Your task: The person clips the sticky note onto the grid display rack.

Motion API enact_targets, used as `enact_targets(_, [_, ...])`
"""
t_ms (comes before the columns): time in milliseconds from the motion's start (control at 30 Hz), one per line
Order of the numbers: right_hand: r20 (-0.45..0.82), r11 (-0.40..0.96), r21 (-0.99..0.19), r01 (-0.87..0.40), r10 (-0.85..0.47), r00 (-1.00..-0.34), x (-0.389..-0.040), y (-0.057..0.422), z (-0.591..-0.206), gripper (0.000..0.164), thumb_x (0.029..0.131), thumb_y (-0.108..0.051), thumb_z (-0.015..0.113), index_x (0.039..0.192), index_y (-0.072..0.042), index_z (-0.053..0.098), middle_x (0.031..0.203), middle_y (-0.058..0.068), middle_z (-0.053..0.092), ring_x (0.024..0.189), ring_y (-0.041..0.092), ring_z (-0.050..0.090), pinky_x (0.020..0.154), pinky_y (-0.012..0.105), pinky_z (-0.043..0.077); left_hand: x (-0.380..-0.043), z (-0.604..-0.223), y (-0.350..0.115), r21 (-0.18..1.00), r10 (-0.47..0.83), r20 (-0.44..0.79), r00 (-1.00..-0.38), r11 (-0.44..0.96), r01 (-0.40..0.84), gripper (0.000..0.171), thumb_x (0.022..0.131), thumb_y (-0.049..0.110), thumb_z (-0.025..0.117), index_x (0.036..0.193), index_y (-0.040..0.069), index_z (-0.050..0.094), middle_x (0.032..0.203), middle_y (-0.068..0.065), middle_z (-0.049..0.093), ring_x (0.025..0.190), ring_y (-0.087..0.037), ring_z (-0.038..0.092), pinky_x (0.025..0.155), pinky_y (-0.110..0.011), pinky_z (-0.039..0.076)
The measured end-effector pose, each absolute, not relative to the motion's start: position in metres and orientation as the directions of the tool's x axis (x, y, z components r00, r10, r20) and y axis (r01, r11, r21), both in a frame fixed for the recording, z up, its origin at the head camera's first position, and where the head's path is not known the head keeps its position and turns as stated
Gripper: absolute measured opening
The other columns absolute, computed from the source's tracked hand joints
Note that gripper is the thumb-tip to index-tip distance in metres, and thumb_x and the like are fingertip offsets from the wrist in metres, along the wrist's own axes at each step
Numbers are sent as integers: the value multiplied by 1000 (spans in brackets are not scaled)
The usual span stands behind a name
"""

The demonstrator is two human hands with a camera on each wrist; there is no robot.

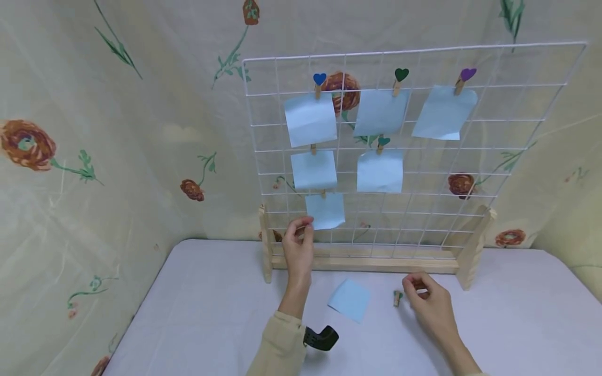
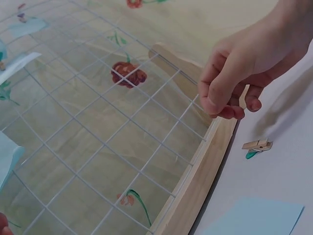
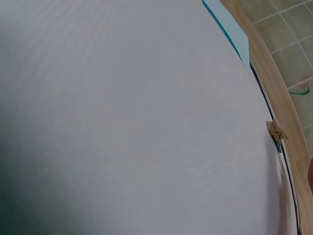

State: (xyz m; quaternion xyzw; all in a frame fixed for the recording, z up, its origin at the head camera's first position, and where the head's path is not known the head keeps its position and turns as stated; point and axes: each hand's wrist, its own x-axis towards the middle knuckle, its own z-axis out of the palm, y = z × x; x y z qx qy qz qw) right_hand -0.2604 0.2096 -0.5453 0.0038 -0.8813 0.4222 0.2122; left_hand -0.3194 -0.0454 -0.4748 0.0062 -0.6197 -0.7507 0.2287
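My left hand (image 1: 299, 250) is raised to the wire grid, with thumb and fingers pinching the lower left corner of a blue paper note (image 1: 327, 211). A small wooden clothespin (image 1: 323, 194) holds that note's top edge on the grid. Low over the table's right side, my right hand (image 1: 430, 300) hangs with fingers loosely curled and nothing visible in them. Just left of it lies a loose clothespin (image 1: 397, 298) with a green decoration, also in the left wrist view. Another blue note (image 1: 350, 300) lies flat between the hands.
A white wire grid (image 1: 423, 213) stands in a wooden base (image 1: 385, 264) at the table's back. Several more blue notes hang there from clothespins, some topped with hearts, such as a purple heart (image 1: 467, 74). Flowered cloth (image 1: 141, 130) hangs behind the white table (image 1: 202, 313).
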Motion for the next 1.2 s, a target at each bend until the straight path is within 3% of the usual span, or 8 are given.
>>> enact_targets(333, [260,545,-835,-75,270,-927,-247,224,-556,14,93,-19,60,95,-6,64,80,-3,64,66,-2,56,56,14,48,-314,-479,-42,932,-346,286,-893,-115,343,15,93,7,53,102,8,65,110,-6,62,95,-17,56,74,-20,44])
enact_targets(600, [191,486,-873,-30,285,-939,-237,231,-567,20,95,-24,56,100,-6,63,82,0,63,67,4,57,57,16,48,-309,-483,-42,942,-340,261,-903,-116,316,16,93,8,53,103,10,65,112,-6,60,100,-32,58,72,-23,46])
enact_targets(733, [174,478,-878,-22,277,-945,-232,232,-568,21,96,-25,56,102,-6,62,83,-1,64,68,3,57,58,16,48,-306,-486,-42,949,-336,238,-911,-118,291,16,94,9,53,105,10,64,111,-8,59,96,-28,59,74,-27,49])
enact_targets(933, [216,527,-847,-73,215,-952,-232,237,-567,21,95,-24,58,101,-5,63,87,2,67,70,-1,57,61,13,47,-299,-492,-45,959,-315,210,-925,-117,258,17,95,7,54,109,2,61,107,-13,61,90,-27,61,70,-22,49])
enact_targets(1200, [234,531,-840,-112,169,-957,-241,229,-567,18,93,-24,60,97,-7,64,90,7,68,71,-1,59,64,13,48,-292,-513,-62,976,-297,188,-936,-52,213,20,94,14,58,111,5,62,108,-14,61,87,-20,63,71,-22,51])
